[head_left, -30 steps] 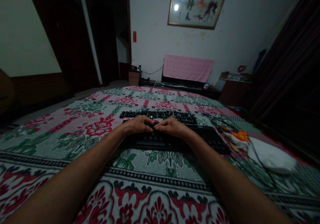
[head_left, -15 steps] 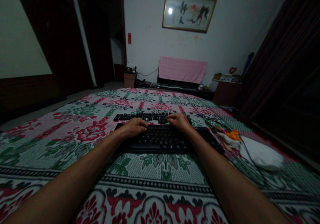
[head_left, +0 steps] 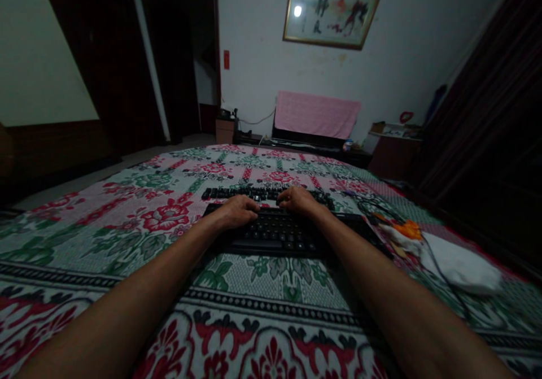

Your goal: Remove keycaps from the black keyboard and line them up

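A black computer keyboard (head_left: 275, 243) lies flat on the flowered bedspread, with rows of loose black keycaps (head_left: 228, 191) lined up just behind it. My left hand (head_left: 239, 210) rests over the keyboard's back left part, fingers drawn together by a shiny spot among the keycaps; whatever they hold is too small to make out. My right hand (head_left: 298, 201) reaches past the back edge, its thumb and fingers pinched at a dark keycap (head_left: 280, 200) in the row. Both forearms cover parts of the keyboard's sides.
To the right lie a white cloth bundle (head_left: 461, 263), an orange item (head_left: 409, 230) and a dark cable (head_left: 444, 280). The patterned bedspread (head_left: 161, 181) stretches under everything. Beyond the bed, a pink towel (head_left: 317, 113) drapes over a dark screen.
The whole scene has shifted slightly right as the head view turned. My right hand has moved a little left along the keycap row, closer to my left hand.
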The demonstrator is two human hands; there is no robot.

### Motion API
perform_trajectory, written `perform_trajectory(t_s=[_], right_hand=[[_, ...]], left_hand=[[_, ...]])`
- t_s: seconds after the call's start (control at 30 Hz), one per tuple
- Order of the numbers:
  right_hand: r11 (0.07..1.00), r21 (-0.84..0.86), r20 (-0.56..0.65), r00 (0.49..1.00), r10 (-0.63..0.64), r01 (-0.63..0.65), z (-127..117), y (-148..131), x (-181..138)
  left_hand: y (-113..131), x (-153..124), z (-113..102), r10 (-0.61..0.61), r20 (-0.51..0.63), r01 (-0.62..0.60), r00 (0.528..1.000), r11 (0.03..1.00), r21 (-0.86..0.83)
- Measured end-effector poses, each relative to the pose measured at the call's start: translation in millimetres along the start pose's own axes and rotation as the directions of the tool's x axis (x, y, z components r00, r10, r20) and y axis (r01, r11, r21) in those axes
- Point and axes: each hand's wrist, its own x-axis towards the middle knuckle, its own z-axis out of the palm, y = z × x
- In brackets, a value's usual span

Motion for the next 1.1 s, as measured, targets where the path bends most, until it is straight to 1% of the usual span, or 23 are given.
perform_trajectory(t_s=[0.2, 0.27, 0.33, 0.4, 0.47, 0.5, 0.53, 0.6, 0.67, 0.7, 0.8, 0.93, 1.0, 1.1], right_hand=[[1.0, 0.024, 0.013, 1.0, -0.008, 0.008, -0.3, -1.7, 0.8], [1.0, 0.027, 0.004, 1.0, 0.004, -0.004, -0.2, -2.5, 0.0], [0.999, 0.048, -0.031, 0.999, 0.007, -0.006, -1.5, -4.1, -2.1], [0.993, 0.12, -0.099, 0.995, 0.015, -0.003, -4.6, -7.4, -6.4], [0.964, 0.267, -0.137, 0.989, 0.049, -0.011, -9.4, -12.9, -14.0], [0.929, 0.369, -0.108, 0.991, 0.073, -0.028, -12.0, -16.4, -19.0], [0.884, 0.466, -0.051, 0.996, 0.075, -0.043, -14.4, -20.3, -24.7], [0.81, 0.585, 0.066, 0.998, -0.015, -0.026, -17.7, -28.2, -37.3], [0.768, 0.64, 0.141, 0.985, -0.099, -0.014, -18.6, -35.1, -49.2], [0.762, 0.648, 0.168, 0.977, -0.128, -0.012, -18.2, -37.8, -54.2], [0.77, 0.638, 0.197, 0.969, -0.146, -0.014, -15.8, -42.7, -62.9], [0.788, 0.615, 0.202, 0.971, -0.132, -0.021, -14.3, -44.5, -62.9], [0.784, 0.62, 0.213, 0.97, -0.118, -0.041, -14.7, -45.7, -61.3], [0.774, 0.625, 0.252, 0.965, -0.076, -0.103, -15.7, -48.7, -59.9]], left_hand=[[-0.2, 0.3, 0.4, 0.01, -0.002, -0.01, 1.0, 1.0, 0.012], [-1.2, 0.7, 0.7, 0.014, 0.004, -0.014, 1.0, 1.0, 0.015], [-1.8, 0.9, 0.7, 0.024, -0.001, -0.024, 1.0, 0.999, 0.021], [-1.5, 0.4, 0.2, 0.032, -0.008, -0.032, 0.999, 0.999, 0.021], [-0.5, -0.8, -0.6, 0.049, 0.013, -0.049, 0.999, 0.999, 0.008], [0.1, -1.4, -1.1, 0.061, 0.035, -0.061, 0.997, 0.998, -0.004], [0.7, -1.9, -1.5, 0.075, 0.055, -0.074, 0.996, 0.997, -0.016], [1.1, -2.5, -1.9, 0.093, 0.078, -0.09, 0.993, 0.995, -0.034], [0.6, -2.2, -1.8, 0.092, 0.084, -0.089, 0.992, 0.995, -0.042], [0.0, -1.7, -1.5, 0.089, 0.087, -0.085, 0.992, 0.995, -0.043], [-2.3, 0.0, -0.6, 0.085, 0.075, -0.082, 0.994, 0.996, -0.034], [-2.9, 0.2, -0.8, 0.101, 0.046, -0.101, 0.994, 0.995, -0.004], [-1.1, -1.3, -1.3, 0.109, 0.059, -0.109, 0.992, 0.994, -0.004], [3.0, -4.1, -1.3, 0.098, 0.085, -0.093, 0.992, 0.994, -0.059]])
